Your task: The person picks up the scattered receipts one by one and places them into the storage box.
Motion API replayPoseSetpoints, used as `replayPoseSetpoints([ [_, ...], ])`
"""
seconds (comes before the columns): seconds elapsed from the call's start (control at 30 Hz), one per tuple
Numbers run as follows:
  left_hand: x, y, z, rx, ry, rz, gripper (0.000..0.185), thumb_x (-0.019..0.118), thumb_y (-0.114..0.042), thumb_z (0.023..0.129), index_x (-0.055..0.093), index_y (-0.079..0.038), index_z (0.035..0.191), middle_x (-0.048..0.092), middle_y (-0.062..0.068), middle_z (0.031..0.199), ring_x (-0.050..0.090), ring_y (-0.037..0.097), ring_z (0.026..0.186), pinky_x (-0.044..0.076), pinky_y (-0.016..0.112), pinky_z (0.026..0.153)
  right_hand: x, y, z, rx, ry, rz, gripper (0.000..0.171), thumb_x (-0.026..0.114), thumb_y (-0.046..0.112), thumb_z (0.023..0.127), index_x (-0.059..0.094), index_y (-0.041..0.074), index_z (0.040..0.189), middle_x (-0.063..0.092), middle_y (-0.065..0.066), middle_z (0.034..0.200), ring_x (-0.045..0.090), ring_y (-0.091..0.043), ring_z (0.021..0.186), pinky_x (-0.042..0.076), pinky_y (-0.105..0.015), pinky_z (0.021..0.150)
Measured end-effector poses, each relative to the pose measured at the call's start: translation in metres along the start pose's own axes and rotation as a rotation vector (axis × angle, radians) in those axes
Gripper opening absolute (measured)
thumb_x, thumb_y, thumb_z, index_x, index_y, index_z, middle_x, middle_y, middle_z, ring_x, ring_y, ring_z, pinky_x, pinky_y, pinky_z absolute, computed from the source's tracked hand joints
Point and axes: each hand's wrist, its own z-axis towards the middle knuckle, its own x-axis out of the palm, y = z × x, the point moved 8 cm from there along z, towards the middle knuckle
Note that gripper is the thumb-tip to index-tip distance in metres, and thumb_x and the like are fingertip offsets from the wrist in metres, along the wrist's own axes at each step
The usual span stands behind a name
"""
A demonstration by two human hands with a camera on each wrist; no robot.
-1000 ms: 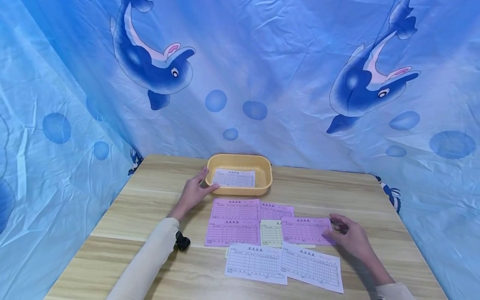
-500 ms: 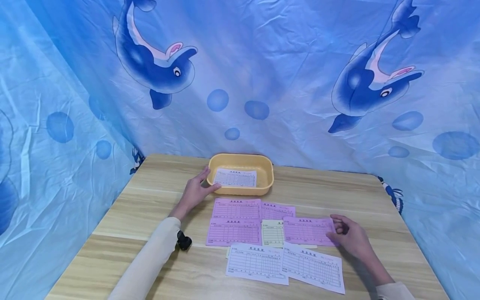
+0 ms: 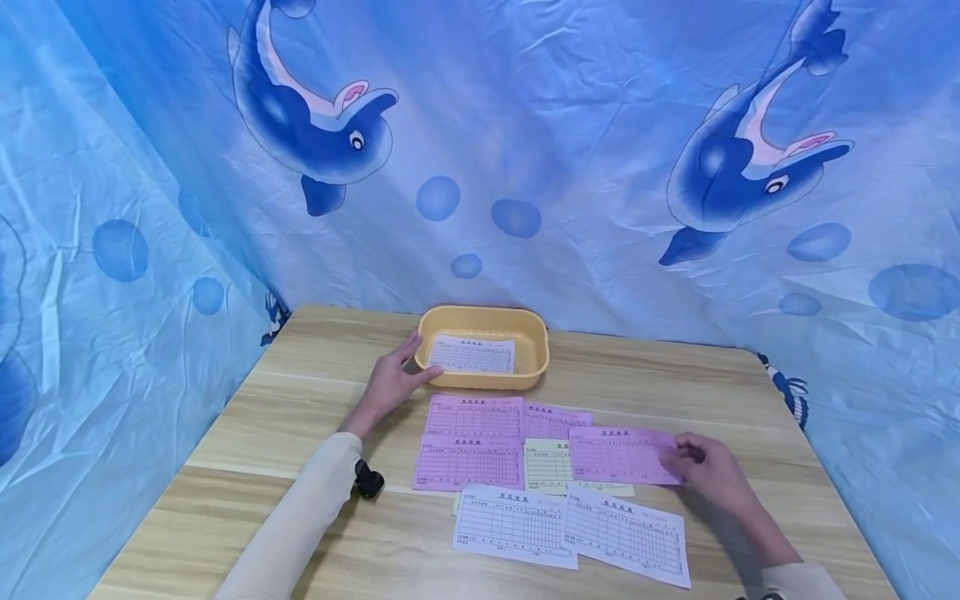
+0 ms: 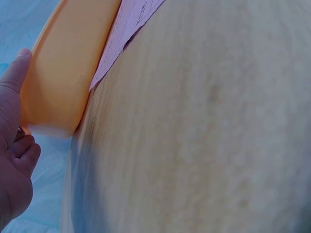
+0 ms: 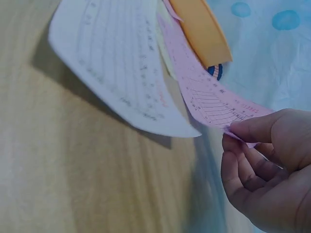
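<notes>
My right hand [image 3: 701,465] pinches the right edge of a pink form sheet [image 3: 618,455] and lifts that edge off the table; the right wrist view shows thumb and fingers [image 5: 252,133] closed on the pink sheet [image 5: 209,97]. My left hand [image 3: 393,379] rests against the left end of a yellow tray [image 3: 528,333], thumb along its wall and fingers straight, as the left wrist view shows my hand [image 4: 14,141] at the tray [image 4: 63,77]. A white form [image 3: 471,354] lies inside the tray.
More forms lie spread on the wooden table [image 3: 300,400]: two pink ones [image 3: 468,442], another pink [image 3: 555,421], a pale yellow one [image 3: 546,467], and two white ones [image 3: 570,527] nearest me. A blue dolphin curtain [image 3: 525,150] hangs behind and at both sides.
My right hand has closed on the pink sheet's right edge and raised it slightly to the right. The left hand has stayed at the tray.
</notes>
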Motion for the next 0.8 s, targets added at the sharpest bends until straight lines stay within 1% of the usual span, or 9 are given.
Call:
replayPoseSetpoints([
  [0.13, 0.001, 0.002, 0.001, -0.008, 0.002, 0.004, 0.102, 0.078, -0.060, 0.082, 0.039, -0.001, 0.154, 0.029, 0.014, 0.166, 0.028, 0.032, 0.153, 0.025, 0.047, 0.125, -0.002, 0.002, 0.001, 0.045, 0.020, 0.024, 0.015, 0.067, 0.017, 0.099, 0.066, 0.005, 0.109, 0.066, -0.006, 0.095, 0.059, -0.017, 0.083, 0.049, -0.023, 0.065],
  [0.33, 0.000, 0.002, 0.002, -0.002, 0.002, 0.000, 0.101, 0.078, -0.060, 0.082, 0.040, -0.001, 0.154, 0.030, 0.015, 0.166, 0.028, 0.033, 0.153, 0.024, 0.048, 0.126, -0.007, 0.006, 0.003, 0.093, 0.019, 0.059, 0.032, 0.066, 0.033, 0.101, 0.067, 0.004, 0.115, 0.073, -0.006, 0.104, 0.061, -0.015, 0.088, 0.047, -0.021, 0.067],
  [0.43, 0.000, 0.001, 0.002, 0.004, -0.003, 0.000, 0.103, 0.079, -0.061, 0.080, 0.040, -0.001, 0.154, 0.030, 0.016, 0.165, 0.028, 0.035, 0.153, 0.024, 0.049, 0.125, -0.009, 0.009, 0.003, 0.102, 0.022, 0.100, 0.036, 0.066, 0.035, 0.101, 0.066, 0.002, 0.117, 0.073, -0.005, 0.104, 0.060, -0.014, 0.087, 0.047, -0.021, 0.067],
  [0.63, 0.000, 0.001, 0.002, 0.007, -0.001, 0.001, 0.103, 0.078, -0.062, 0.080, 0.040, 0.000, 0.154, 0.030, 0.016, 0.165, 0.028, 0.035, 0.153, 0.025, 0.049, 0.125, -0.016, 0.018, 0.008, 0.094, 0.010, 0.172, 0.039, 0.068, 0.035, 0.100, 0.065, 0.000, 0.117, 0.073, -0.005, 0.100, 0.059, -0.011, 0.084, 0.050, -0.022, 0.068],
  [0.73, 0.000, 0.001, 0.002, 0.005, -0.001, 0.001, 0.103, 0.078, -0.062, 0.080, 0.040, 0.000, 0.154, 0.030, 0.016, 0.165, 0.028, 0.034, 0.153, 0.025, 0.049, 0.125, -0.018, 0.023, 0.010, 0.086, 0.008, 0.184, 0.044, 0.067, 0.037, 0.100, 0.064, -0.001, 0.122, 0.074, -0.007, 0.102, 0.061, -0.010, 0.085, 0.053, -0.023, 0.070],
  [0.8, 0.000, 0.002, 0.001, 0.000, 0.001, 0.000, 0.104, 0.078, -0.063, 0.080, 0.040, -0.001, 0.154, 0.029, 0.016, 0.165, 0.027, 0.034, 0.153, 0.025, 0.049, 0.125, -0.019, 0.027, 0.011, 0.086, 0.007, 0.199, 0.048, 0.066, 0.039, 0.100, 0.062, -0.001, 0.127, 0.075, -0.008, 0.107, 0.065, -0.009, 0.088, 0.056, -0.024, 0.074],
])
